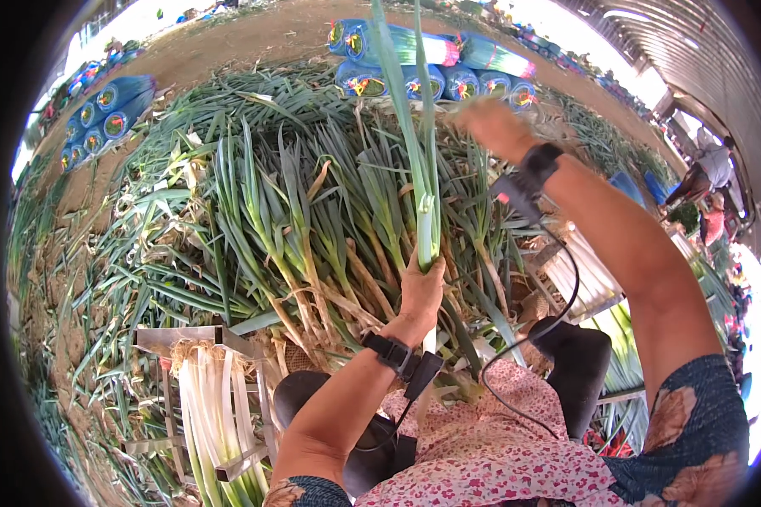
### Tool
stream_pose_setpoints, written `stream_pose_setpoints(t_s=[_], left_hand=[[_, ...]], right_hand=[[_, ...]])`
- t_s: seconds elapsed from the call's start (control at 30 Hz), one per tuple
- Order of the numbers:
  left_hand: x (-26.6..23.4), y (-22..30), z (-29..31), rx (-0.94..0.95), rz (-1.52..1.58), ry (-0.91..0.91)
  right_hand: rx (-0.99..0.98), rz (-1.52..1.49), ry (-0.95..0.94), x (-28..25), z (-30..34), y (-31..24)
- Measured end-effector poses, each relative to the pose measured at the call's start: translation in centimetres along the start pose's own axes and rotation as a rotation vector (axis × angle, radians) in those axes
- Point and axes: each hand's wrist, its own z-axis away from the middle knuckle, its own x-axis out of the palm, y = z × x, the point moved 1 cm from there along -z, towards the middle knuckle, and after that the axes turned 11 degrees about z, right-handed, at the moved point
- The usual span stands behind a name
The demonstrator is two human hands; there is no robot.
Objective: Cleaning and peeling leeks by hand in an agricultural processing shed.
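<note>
While my left grip (423,294) was closed around the leek (424,228), which stood upright before the lap (490,414), my right grip (494,128) was a blur raised beside its leaves (397,101), so I could not tell how open it was or whether it held anything. Doing this well, I judged, called for a firm, uncrushing left hold and pulls along the leaves, never across.

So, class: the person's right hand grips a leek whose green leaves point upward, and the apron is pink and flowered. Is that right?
Not quite: the head view shows the left hand gripping the leek, whose green leaves point upward; the apron is pink and flowered.
</note>
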Motion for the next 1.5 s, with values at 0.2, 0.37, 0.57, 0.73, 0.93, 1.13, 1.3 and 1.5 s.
stream_pose_setpoints(t_s=[0.2,0.37,0.57,0.73,0.93,1.13,1.3,1.5], left_hand=[[-2.2,5.5,-1.6,-0.040,0.453,-0.094],[-2.4,7.6,-3.4,0.098,0.456,-0.315],[-1.9,7.2,-2.3,0.029,0.507,-0.412],[-0.7,6.1,-1.9,0.011,0.475,-0.368],[-1.3,5.5,-2.5,0.101,0.422,-0.289],[-1.1,6.5,-2.6,0.207,0.325,-0.189],[-1.6,6.9,-3.1,0.189,0.254,-0.109],[-1.8,8.2,-3.2,0.330,0.319,-0.036]], right_hand=[[0.199,-0.880,-0.476,4.5,15.2,-2.0],[0.639,-1.137,-0.694,3.9,23.5,-13.8],[0.854,-1.587,-0.333,-1.1,12.9,-17.8],[0.696,-1.013,0.111,-1.1,11.3,-17.2],[0.768,-1.004,-0.020,-0.9,11.3,-18.3],[0.748,-1.179,-0.012,-1.8,11.5,-18.4],[0.649,-1.158,0.050,-2.1,12.3,-18.9],[0.603,-1.775,0.245,-2.3,12.9,-19.4]])
